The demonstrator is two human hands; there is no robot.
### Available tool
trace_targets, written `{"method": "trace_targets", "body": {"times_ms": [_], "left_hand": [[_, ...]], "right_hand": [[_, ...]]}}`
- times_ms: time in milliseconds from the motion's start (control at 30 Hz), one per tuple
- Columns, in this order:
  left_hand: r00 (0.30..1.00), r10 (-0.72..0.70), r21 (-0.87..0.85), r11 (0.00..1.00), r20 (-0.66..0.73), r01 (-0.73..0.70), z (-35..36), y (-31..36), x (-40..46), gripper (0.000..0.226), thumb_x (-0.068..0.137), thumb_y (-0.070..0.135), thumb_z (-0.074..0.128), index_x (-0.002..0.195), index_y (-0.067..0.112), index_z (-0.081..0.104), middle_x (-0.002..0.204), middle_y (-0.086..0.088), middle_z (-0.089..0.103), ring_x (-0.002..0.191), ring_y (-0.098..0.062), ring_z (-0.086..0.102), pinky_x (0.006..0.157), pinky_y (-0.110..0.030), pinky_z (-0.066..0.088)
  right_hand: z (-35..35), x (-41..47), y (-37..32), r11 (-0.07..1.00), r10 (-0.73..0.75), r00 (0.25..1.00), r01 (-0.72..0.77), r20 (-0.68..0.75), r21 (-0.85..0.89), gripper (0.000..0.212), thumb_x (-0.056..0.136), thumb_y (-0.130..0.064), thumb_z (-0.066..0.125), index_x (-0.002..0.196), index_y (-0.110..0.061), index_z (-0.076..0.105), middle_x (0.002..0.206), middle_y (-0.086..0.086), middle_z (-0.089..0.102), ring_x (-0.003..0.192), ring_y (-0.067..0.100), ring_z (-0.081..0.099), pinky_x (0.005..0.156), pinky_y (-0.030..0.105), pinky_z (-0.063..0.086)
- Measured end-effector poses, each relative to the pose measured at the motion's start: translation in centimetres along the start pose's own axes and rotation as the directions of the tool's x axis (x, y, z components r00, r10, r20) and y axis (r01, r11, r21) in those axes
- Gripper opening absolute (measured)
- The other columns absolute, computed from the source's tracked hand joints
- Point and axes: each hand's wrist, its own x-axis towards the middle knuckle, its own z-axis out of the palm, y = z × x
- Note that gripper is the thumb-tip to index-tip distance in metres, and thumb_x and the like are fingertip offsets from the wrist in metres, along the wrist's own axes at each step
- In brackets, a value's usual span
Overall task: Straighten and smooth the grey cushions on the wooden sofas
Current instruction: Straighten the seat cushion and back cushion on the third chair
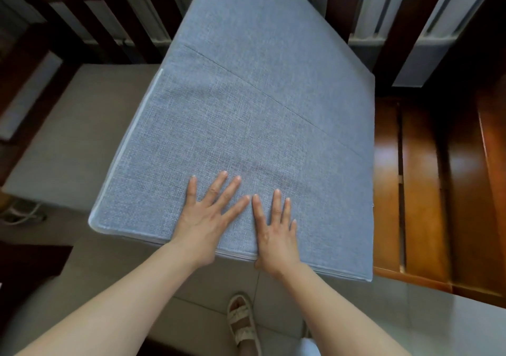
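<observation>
A large grey-blue woven cushion (254, 103) fills the middle of the head view, tilted up and skewed, its far end leaning against the dark slatted backrest (372, 10). Its near edge juts out past the sofa's front. My left hand (210, 216) lies flat on the cushion near that edge with fingers spread. Beside it, my right hand (276, 232) presses flat too, its thumb hooked under the near edge. A second grey cushion (79, 125) lies flat on the seat to the left, partly under the tilted one.
Bare polished wooden seat slats (421, 180) show to the right of the cushion. Pale floor tiles (208, 295) lie below, with a sandalled foot (243, 323) at the bottom. A white cable (22, 213) lies on the floor at left.
</observation>
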Motion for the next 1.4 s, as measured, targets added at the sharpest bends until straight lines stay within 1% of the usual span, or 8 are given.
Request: {"method": "trace_targets", "body": {"times_ms": [167,267,400,700,900,1200,1333,1400], "left_hand": [[0.998,0.011,-0.057,0.998,0.066,-0.007,-1.2,0.2,-0.4,0.125,0.071,0.059,0.070,0.144,0.033,-0.028,0.146,-0.002,-0.045,0.134,-0.027,-0.041,0.103,-0.064,-0.020],[0.996,-0.005,-0.147,0.989,0.089,0.019,-2.6,0.5,-0.6,0.110,0.075,0.069,0.060,0.151,0.033,-0.011,0.154,-0.001,-0.034,0.140,-0.024,-0.033,0.109,-0.062,-0.013],[0.990,-0.083,-0.239,0.965,0.116,0.109,-5.0,1.0,-0.7,0.091,0.086,0.064,0.050,0.153,0.030,-0.002,0.158,-0.003,-0.022,0.145,-0.024,-0.022,0.113,-0.058,-0.006],[0.991,-0.132,-0.335,0.935,-0.022,0.117,-12.4,-0.5,3.3,0.079,0.093,0.051,0.048,0.153,0.028,0.001,0.159,-0.005,-0.018,0.145,-0.025,-0.020,0.113,-0.055,-0.011],[0.985,-0.130,-0.314,0.945,-0.116,0.088,-15.5,-4.8,10.1,0.071,0.099,0.040,0.042,0.153,0.028,-0.001,0.160,-0.006,-0.015,0.146,-0.024,-0.018,0.113,-0.055,-0.009],[0.965,-0.093,-0.278,0.960,-0.246,0.021,-17.7,-12.4,23.1,0.066,0.099,0.034,0.040,0.153,0.024,0.002,0.160,-0.005,-0.011,0.147,-0.024,-0.014,0.113,-0.054,-0.008],[0.950,-0.088,-0.218,0.976,-0.300,0.022,-21.2,-15.8,27.7,0.066,0.098,0.027,0.039,0.153,0.024,0.002,0.160,-0.003,-0.013,0.146,-0.023,-0.015,0.113,-0.054,-0.009],[0.907,-0.140,-0.209,0.976,-0.397,0.059,-24.8,-17.9,29.4,0.064,0.098,0.026,0.040,0.152,0.025,0.006,0.160,-0.002,-0.012,0.146,-0.022,-0.015,0.113,-0.054,-0.008]], "right_hand": [[-2.3,-0.8,0.8,0.996,-0.067,0.993,0.073,0.100,-0.054,0.138,0.072,-0.027,0.081,0.130,-0.035,-0.044,0.152,0.019,-0.033,0.142,0.044,-0.018,0.115,0.049,0.022],[-4.2,-1.0,1.9,0.996,-0.087,0.989,0.084,0.123,0.029,0.119,0.078,-0.025,0.075,0.148,-0.035,-0.021,0.158,0.015,-0.019,0.147,0.035,-0.004,0.111,0.044,0.031],[-7.0,-1.4,3.1,0.996,-0.059,0.996,0.053,0.072,0.077,0.095,0.088,-0.026,0.064,0.153,-0.027,-0.006,0.160,0.014,-0.002,0.147,0.029,0.006,0.117,0.040,0.020],[-15.4,1.0,4.1,0.989,0.016,0.998,-0.006,-0.066,0.149,0.090,0.091,-0.036,0.061,0.154,-0.023,-0.001,0.161,0.008,-0.003,0.148,0.026,0.002,0.119,0.041,0.016],[-19.3,7.5,3.4,0.992,-0.040,0.980,0.062,-0.197,0.107,0.088,0.092,-0.032,0.060,0.154,-0.018,-0.001,0.161,0.002,0.001,0.148,0.020,0.004,0.119,0.034,0.014],[-22.3,19.5,2.3,0.975,0.065,0.962,-0.005,-0.264,0.223,0.072,0.099,-0.035,0.045,0.153,-0.021,0.000,0.161,0.002,-0.002,0.148,0.016,0.003,0.117,0.028,0.009],[-25.8,24.8,3.2,0.959,0.125,0.973,-0.068,-0.193,0.277,0.062,0.100,-0.038,0.043,0.152,-0.021,0.014,0.161,0.010,-0.005,0.148,0.023,0.006,0.117,0.031,0.012],[-30.7,27.8,3.1,0.955,0.109,0.961,-0.030,-0.254,0.295,0.060,0.099,-0.038,0.047,0.150,-0.020,0.023,0.161,0.010,-0.006,0.148,0.024,0.006,0.118,0.034,0.014]]}}
